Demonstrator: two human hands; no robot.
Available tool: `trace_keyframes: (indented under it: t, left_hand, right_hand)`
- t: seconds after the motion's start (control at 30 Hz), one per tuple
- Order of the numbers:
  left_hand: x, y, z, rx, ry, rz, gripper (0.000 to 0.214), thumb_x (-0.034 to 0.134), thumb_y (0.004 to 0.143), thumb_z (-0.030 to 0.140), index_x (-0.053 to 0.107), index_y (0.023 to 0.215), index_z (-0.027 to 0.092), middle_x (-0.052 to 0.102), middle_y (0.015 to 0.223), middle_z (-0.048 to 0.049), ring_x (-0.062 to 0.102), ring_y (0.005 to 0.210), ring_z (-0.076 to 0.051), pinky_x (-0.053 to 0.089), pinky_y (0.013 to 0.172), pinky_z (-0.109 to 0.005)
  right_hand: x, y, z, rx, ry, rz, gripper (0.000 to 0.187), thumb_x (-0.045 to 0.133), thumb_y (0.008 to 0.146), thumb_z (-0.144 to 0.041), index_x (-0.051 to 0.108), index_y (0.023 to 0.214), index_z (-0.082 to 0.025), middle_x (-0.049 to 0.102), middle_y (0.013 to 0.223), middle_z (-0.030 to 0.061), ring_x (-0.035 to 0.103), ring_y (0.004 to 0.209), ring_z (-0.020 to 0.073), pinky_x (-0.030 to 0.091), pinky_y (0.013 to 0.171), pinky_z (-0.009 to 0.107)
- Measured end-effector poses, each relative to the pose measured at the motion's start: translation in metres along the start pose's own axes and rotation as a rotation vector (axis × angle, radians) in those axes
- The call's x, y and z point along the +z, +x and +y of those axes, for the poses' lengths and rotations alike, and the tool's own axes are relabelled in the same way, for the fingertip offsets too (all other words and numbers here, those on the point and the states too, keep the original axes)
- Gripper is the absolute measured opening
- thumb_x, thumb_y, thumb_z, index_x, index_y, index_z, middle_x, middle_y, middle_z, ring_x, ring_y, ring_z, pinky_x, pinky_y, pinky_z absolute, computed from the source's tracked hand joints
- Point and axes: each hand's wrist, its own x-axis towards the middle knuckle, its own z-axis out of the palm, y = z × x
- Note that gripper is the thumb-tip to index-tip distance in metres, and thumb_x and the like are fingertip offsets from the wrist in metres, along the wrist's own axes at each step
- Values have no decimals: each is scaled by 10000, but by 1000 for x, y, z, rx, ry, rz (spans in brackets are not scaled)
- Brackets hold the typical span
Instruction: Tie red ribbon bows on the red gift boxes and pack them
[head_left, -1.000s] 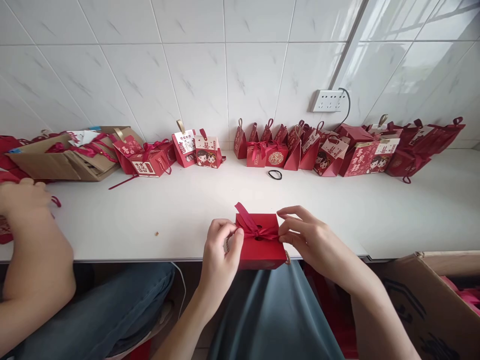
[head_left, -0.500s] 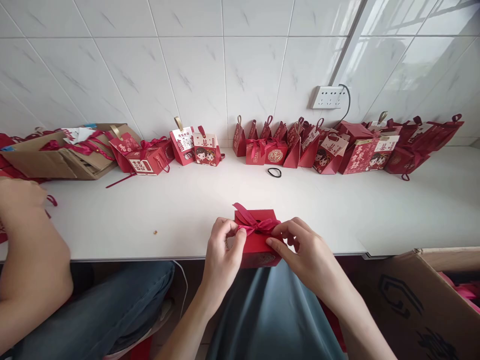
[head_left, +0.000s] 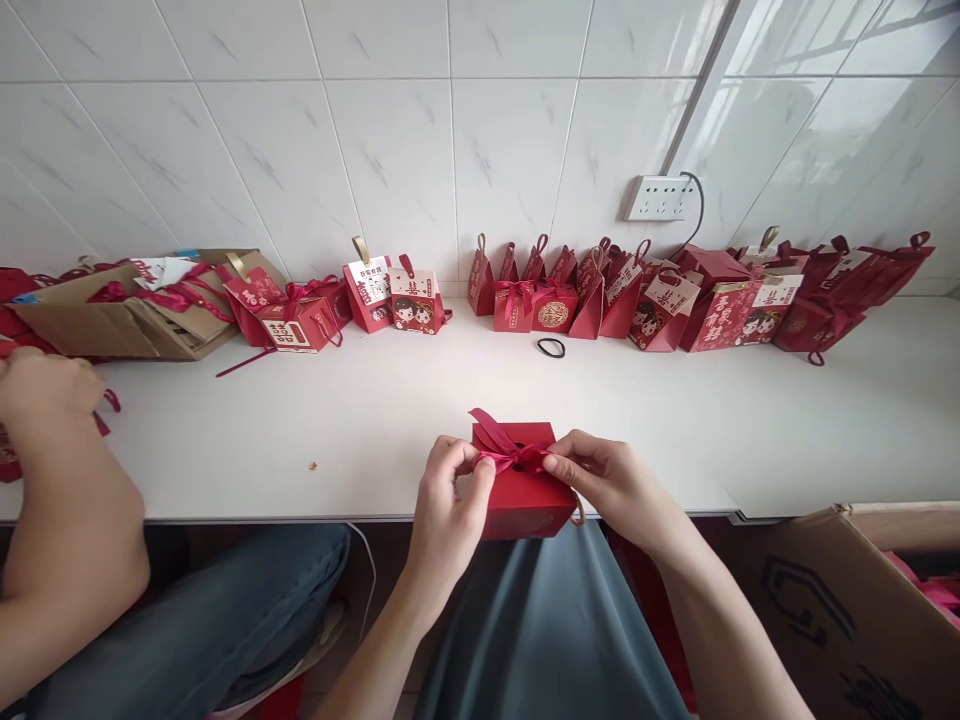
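Observation:
A red gift box [head_left: 525, 510] sits at the front edge of the white table, partly over my lap. A dark pink ribbon [head_left: 516, 457] is tied in a bow on its top, with one tail sticking up to the back left. My left hand [head_left: 455, 490] pinches the bow's left loop between thumb and fingers. On the other side my right hand [head_left: 600, 478] pinches the right loop, thumb against forefinger. A short twisted cord [head_left: 578, 508] hangs from the box's right side.
Several red gift boxes [head_left: 551, 310] line the tiled wall. A black hair tie [head_left: 550, 347] lies before them. An opened cardboard box [head_left: 112, 325] holds ribbons at the left; another carton [head_left: 825, 600] stands low right. A co-worker's arm [head_left: 71, 500] is at the left. A socket strip [head_left: 660, 198] is on the wall.
My right thumb has moved up from the box top to the bow's right loop, closing in a pinch. My left hand keeps its hold. The co-worker's hand has shifted slightly.

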Motion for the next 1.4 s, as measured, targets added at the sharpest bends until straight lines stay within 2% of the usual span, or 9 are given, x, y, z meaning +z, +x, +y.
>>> trace_keyframes:
  t: [0.1,0.23,0.4,0.6,0.73,0.8,1.0,1.23,1.4]
  left_hand:
    - [0,-1,0,-13,-13,1,255,484,834,301,412,613,196,439,732,8,485,707,-135,379,607,-242]
    - [0,0,0,-30,-16,5,265,498,822,318,402,606,198,427,716,7,474,695,-139,378,573,-242]
    - [-1,1,0,-25,-15,-1,256,497,816,321,401,613,199,436,731,2,484,688,-139,377,534,-235]
    - [-1,-1,-2,-22,-22,0,255,508,808,290,399,596,199,451,717,1,484,664,-137,377,528,-239]
    - [-2,0,-1,-9,-2,-10,262,512,798,273,397,575,198,437,684,2,472,662,-143,369,541,-249]
    - [-2,1,1,-13,11,-27,282,502,813,297,394,572,197,428,681,2,470,669,-144,359,547,-252]
    - [-1,3,2,-34,3,-35,340,481,848,363,371,572,196,416,678,4,444,641,-135,342,544,-254]
    - [-10,6,-7,-50,-56,-120,386,483,858,408,321,580,196,327,640,27,343,557,-103,311,505,-234]
    - [-17,11,-15,-21,-68,-163,415,479,861,438,302,573,197,297,596,34,312,546,-100,300,500,-229]
  right_hand:
    - [-6,3,-1,-115,-20,-53,414,531,827,-569,640,766,-174,582,783,45,528,661,148,432,602,283]
    - [-8,4,-5,-192,-16,-92,508,418,877,-601,516,612,-178,500,698,20,495,662,144,440,629,287]
    - [2,3,-5,-171,-160,82,463,422,896,-539,469,594,-192,462,727,12,482,710,153,441,661,292]
    - [8,-9,-2,-136,-194,248,294,502,867,-501,492,920,-211,521,838,26,510,708,155,451,589,279]
    - [13,-25,-6,-96,-342,489,379,441,865,-588,486,811,-215,476,749,17,484,642,155,412,523,268]
    - [16,-29,-8,-101,-425,510,420,444,850,-614,502,734,-215,461,714,12,454,585,144,395,506,269]
    - [23,-20,-3,-54,-349,370,420,506,848,-525,443,584,-204,431,599,-18,377,509,110,350,488,251]
    - [9,-4,7,20,230,44,408,550,813,-546,417,651,-195,411,567,-47,365,526,91,295,496,223]
    - [6,3,16,73,517,-64,418,620,780,-520,383,657,-199,429,574,-51,359,495,80,296,494,226]
